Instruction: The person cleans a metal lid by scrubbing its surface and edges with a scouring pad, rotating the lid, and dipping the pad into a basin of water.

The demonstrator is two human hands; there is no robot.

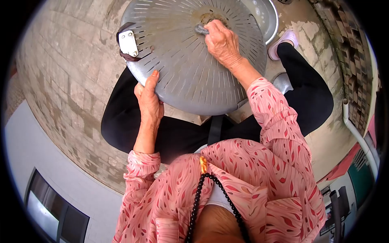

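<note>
A large round grey metal steamer tray point(190, 60), with slots fanning out from its middle, is tilted over my lap. Brown stains mark it around the centre. My left hand point(150, 99) grips its lower left rim, the thumb lying on the top face and the fingers hidden beneath. Near the stained centre, my right hand point(223, 42) is closed on a small grey wad point(201, 29) that looks like a steel wool scrubber, pressed against the metal. A pale riveted plate point(129, 43) with dark cloth around it sits at the left rim.
Behind the tray at the upper right stands a metal basin point(273, 18). A grey metal object point(282, 83) is partly hidden beside my right leg. Paving point(77, 77) surrounds me, with stacked bricks point(344, 44) and a pipe point(358, 133) at the right.
</note>
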